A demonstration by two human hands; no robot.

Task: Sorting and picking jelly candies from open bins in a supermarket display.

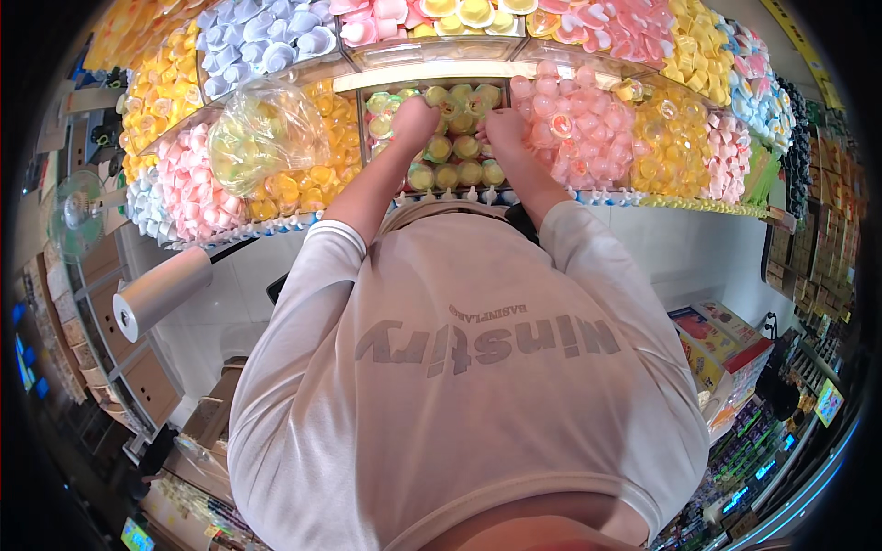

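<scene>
Both my hands are over a bin (506,96) of yellow-green jelly cups (446,174), which stand in rough rows. My left hand (416,122) is closed over the bin's left part; its fingertips are turned away, so what they hold is hidden. Over the right part, my right hand (504,129) has its fingers bent inward among the cups, and I cannot make out what is in them. A clear plastic bag (266,133) with yellow-green cups inside lies to the left, on top of orange-yellow jelly cups (322,188).
Pink cups (579,129) fill the bin to the right, with yellow ones (671,138) beyond. A raised back tier holds lilac cups (266,41) and more pink and yellow ones. At left are a paper-like roll (163,292) and a green fan (78,216); a printed carton (721,344) stands lower right.
</scene>
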